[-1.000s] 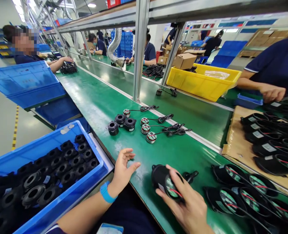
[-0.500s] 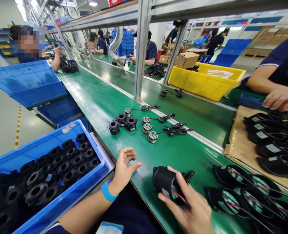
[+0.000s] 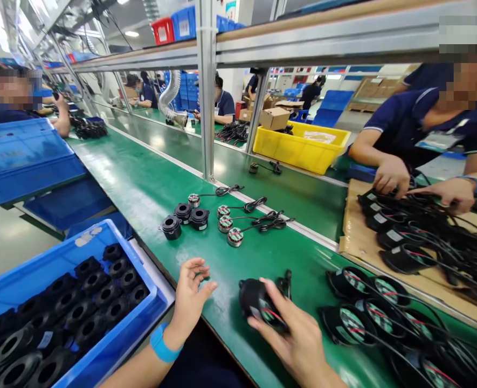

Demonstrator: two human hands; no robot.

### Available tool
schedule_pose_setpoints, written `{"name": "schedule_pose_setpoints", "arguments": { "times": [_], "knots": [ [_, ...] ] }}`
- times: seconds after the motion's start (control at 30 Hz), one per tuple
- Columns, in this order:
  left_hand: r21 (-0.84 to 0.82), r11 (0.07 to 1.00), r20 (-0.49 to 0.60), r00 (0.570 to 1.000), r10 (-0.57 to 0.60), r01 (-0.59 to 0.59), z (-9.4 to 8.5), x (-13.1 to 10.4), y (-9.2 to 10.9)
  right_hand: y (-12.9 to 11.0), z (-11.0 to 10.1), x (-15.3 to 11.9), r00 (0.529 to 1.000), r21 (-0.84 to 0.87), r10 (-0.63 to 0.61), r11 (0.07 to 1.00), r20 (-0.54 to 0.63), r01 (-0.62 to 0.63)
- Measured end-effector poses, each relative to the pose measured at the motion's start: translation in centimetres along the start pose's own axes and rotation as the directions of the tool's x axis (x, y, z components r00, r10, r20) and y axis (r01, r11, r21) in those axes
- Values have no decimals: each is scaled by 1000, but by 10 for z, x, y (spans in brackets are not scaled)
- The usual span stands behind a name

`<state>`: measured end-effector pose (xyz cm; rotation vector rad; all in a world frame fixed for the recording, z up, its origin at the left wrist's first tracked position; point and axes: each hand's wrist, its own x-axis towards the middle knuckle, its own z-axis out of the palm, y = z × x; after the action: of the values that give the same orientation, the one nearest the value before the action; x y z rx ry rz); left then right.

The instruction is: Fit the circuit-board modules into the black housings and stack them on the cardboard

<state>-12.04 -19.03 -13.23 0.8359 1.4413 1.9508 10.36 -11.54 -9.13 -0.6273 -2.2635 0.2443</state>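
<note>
My right hand (image 3: 292, 334) grips a black round housing (image 3: 256, 302) with red wires and a green board inside, over the green bench (image 3: 222, 275). My left hand (image 3: 193, 288), a blue band at its wrist, hovers over the bench edge with fingers apart and nothing in them. Beyond it stand three black housings, one of them at the front left (image 3: 171, 227). Several small motors with coiled black cables, such as the nearest one (image 3: 235, 237), lie to their right. Assembled housings with wires (image 3: 349, 323) lie to the right of my right hand.
A blue crate (image 3: 151, 291) of black housings stands at the left. At the right, a person's hands (image 3: 392, 175) work over housings on cardboard (image 3: 353, 231). A metal post (image 3: 206, 108) rises behind the bench, and a yellow bin (image 3: 298, 148) sits farther back.
The view has swung to the right, showing more of the person there. My right hand still holds the housing; my left hand is still raised with its fingers apart.
</note>
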Motion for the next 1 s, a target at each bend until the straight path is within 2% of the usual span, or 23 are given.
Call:
{"name": "schedule_pose_setpoints", "arguments": {
  "times": [0.1, 0.23, 0.33, 0.4, 0.47, 0.53, 0.6, 0.7, 0.8, 0.9, 1.0],
  "knots": [
    [-3, 1000, 2, 1000, 8, -8, 0, 0, 1, -2, 1, -1, 997, -26, -6, 1000, 74, 8],
    [5, 1000, 28, 999, 16, -16, 0, 0, 1, -5, 11, -4, 999, -21, -22, 1000, 49, 23],
    [26, 999, 58, 998, 35, -37, 0, -1, 1, -4, 15, -4, 984, -122, 32, 992, 178, -10],
    [48, 998, 96, 995, 37, -42, -2, -2, 1, -2, 4, 0, 960, -147, 53, 989, 275, -12],
    [96, 993, 157, 986, 50, -65, -4, -5, 3, 5, -19, 5, 943, -141, 51, 990, 329, -4],
    [199, 972, 232, 970, 75, -123, -5, -10, 7, 16, -45, 11, 938, -192, 53, 981, 343, 15],
    [341, 919, 302, 949, 91, -197, -2, -16, 12, 30, -63, 14, 943, -329, 63, 943, 327, 51],
    [506, 807, 402, 911, 91, -304, 11, -22, 20, 45, -65, 10, 934, -505, 101, 858, 344, 93],
    [577, 738, 482, 875, 39, -351, 28, -22, 25, 52, -50, 8, 907, -537, 141, 837, 397, 105],
    [598, 745, 496, 867, -57, -293, 38, -15, 30, 53, -51, 13, 913, -497, 90, 858, 397, 131],
    [541, 813, 532, 837, -129, -218, 39, -1, 35, 52, -82, 15, 939, -392, -15, 906, 345, 158]
  ]
}}
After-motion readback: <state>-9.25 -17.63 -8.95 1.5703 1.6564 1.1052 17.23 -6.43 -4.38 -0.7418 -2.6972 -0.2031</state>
